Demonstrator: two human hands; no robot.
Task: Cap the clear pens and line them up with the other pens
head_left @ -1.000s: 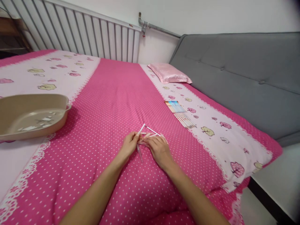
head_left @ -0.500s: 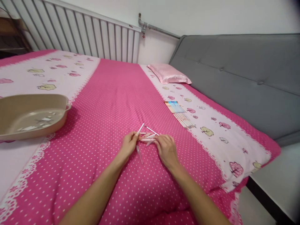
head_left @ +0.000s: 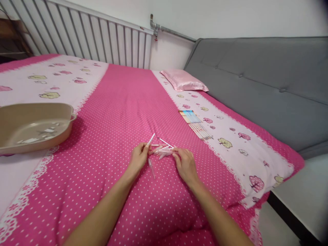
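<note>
My left hand (head_left: 139,157) is closed round a slim white pen-like stick (head_left: 151,138), which points up and away from the fingers. Just to its right, a loose pile of white and clear pen-like sticks (head_left: 164,149) lies crosswise on the pink bedspread. My right hand (head_left: 186,164) is at the right end of this pile, thumb and fingertips pinched at the end of a white stick (head_left: 167,152). A clear narrow tube (head_left: 151,168) lies below the left fingers. Exactly which pieces the right fingertips grip is partly hidden.
Farther right, a neat row of pens (head_left: 195,124) with blue and orange parts lies on the bedspread (head_left: 123,102). A beige basin (head_left: 58,136) with white scraps inside stands at left. Beyond are a pink pillow (head_left: 183,80), a grey headboard (head_left: 256,78) and a radiator (head_left: 102,37).
My hands have moved slightly apart, the right one shifting right along the pile. The left hand still holds its white stick. The view has shifted a little.
</note>
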